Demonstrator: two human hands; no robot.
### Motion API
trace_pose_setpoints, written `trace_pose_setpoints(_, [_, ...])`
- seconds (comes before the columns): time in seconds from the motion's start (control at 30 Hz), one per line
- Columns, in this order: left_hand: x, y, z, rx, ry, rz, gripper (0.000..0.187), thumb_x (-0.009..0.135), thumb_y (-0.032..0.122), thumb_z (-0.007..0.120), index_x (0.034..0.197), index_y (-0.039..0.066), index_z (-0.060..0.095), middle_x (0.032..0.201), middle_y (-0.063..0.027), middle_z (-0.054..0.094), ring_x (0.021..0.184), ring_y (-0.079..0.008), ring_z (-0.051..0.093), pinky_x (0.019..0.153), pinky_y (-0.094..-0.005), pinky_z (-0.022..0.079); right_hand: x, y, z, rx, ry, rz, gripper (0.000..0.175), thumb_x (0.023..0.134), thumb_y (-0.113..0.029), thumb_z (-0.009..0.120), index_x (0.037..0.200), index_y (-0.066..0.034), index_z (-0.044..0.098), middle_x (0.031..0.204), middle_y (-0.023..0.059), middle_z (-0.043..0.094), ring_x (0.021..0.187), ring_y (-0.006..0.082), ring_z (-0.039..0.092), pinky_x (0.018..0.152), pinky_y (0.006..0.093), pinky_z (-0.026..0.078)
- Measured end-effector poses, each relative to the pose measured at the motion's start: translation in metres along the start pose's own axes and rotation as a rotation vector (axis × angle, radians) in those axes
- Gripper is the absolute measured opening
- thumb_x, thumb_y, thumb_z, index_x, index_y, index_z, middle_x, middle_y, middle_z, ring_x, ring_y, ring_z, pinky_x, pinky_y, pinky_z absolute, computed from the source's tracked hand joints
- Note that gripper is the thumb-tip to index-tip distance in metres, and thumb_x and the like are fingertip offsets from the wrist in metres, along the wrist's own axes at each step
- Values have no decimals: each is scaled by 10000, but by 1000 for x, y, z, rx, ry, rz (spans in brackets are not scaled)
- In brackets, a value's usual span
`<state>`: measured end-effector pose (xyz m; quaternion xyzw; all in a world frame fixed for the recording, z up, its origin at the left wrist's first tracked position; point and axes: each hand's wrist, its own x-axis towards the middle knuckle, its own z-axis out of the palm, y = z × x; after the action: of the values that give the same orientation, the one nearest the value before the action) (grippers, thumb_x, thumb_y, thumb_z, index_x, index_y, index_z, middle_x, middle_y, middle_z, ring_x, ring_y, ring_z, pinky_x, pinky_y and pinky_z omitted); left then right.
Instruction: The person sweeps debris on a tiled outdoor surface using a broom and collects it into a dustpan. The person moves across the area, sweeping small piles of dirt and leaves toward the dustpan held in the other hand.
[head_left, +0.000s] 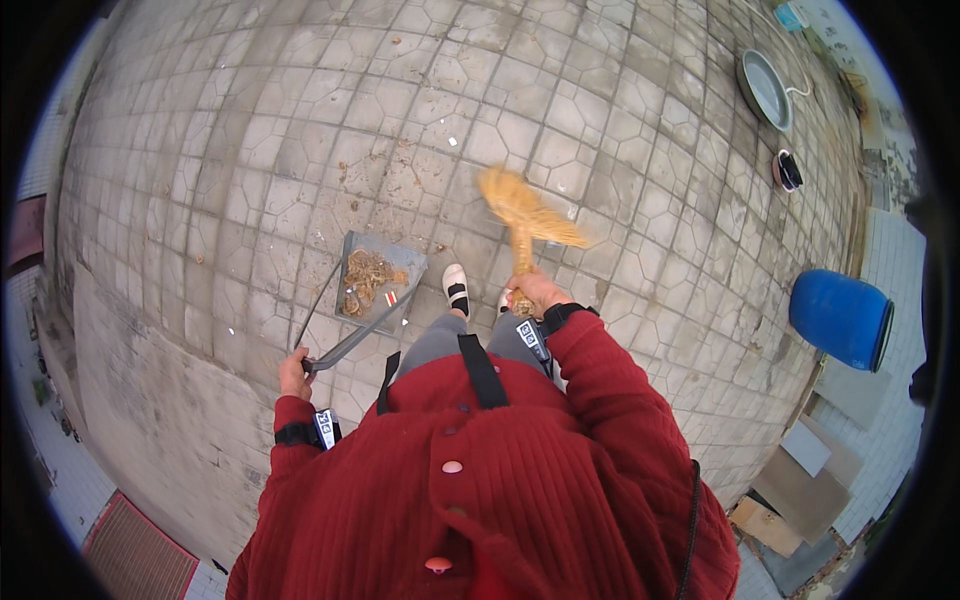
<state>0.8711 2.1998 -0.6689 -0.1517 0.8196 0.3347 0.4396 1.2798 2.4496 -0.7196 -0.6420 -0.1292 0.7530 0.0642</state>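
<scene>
My right hand grips the short handle of a straw hand broom, whose fanned yellow bristles point away from me and look blurred. Over on the left, my left hand is closed around the end of the handle of a metal dustpan. The pan rests on or just above the paving; which of the two I cannot tell. Inside it lies a heap of brown dry debris with a small red-and-white scrap. Crumbs and small white bits are scattered on the tiles beyond the pan.
Patterned paving tiles spread around my shoes. To the right are a blue plastic barrel, a grey basin and a small container with something dark. Flat boards lean or lie at the lower right.
</scene>
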Motion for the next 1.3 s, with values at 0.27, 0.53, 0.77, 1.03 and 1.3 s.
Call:
trace_pose_setpoints(0.27, [3, 18, 8, 24, -21, 7, 105, 681, 213, 584, 704, 132, 523, 604, 7, 508, 617, -112, 484, 618, -330, 371, -42, -39, -43, 210, -179, -17, 858, 739, -3, 489, 1318, -192, -116, 674, 107, 494, 499, 177, 496, 416, 305, 442])
trace_pose_setpoints(0.53, [3, 32, 37, 40, -38, 34, 145, 667, 259, 589, 669, 149, 494, 586, 20, 466, 588, -108, 446, 613, -332, 349, -35, -78, -158, 354, 61, -179, 533, 741, -23, 482, 1187, -117, 205, 674, 106, 467, 513, 195, 503, 437, 322, 467])
trace_pose_setpoints(0.77, [-31, 54, 85, -20, 46, 49, 140, 680, 260, 583, 665, 157, 489, 597, 21, 480, 603, -107, 463, 601, -323, 352, 37, -156, -228, 387, 198, -87, 175, 738, -91, 490, 869, -44, 384, 645, 115, 482, 513, 220, 508, 442, 330, 464])
trace_pose_setpoints(1.03, [-68, 97, 133, -120, 131, -8, 163, 695, 272, 580, 704, 139, 486, 641, -3, 500, 644, -134, 506, 616, -342, 374, 74, -216, -108, -105, -61, -174, 430, 660, 14, 542, 1028, 8, 319, 680, 117, 482, 446, 212, 506, 362, 346, 422])
trace_pose_setpoints(1.3, [-91, 129, 171, -213, 189, -63, 205, 712, 298, 564, 801, 128, 492, 676, -42, 536, 697, -187, 523, 651, -363, 374, 36, -304, -172, -1, -347, -63, 912, 691, 35, 516, 1317, -118, -129, 647, 87, 486, 471, 155, 483, 414, 295, 440])
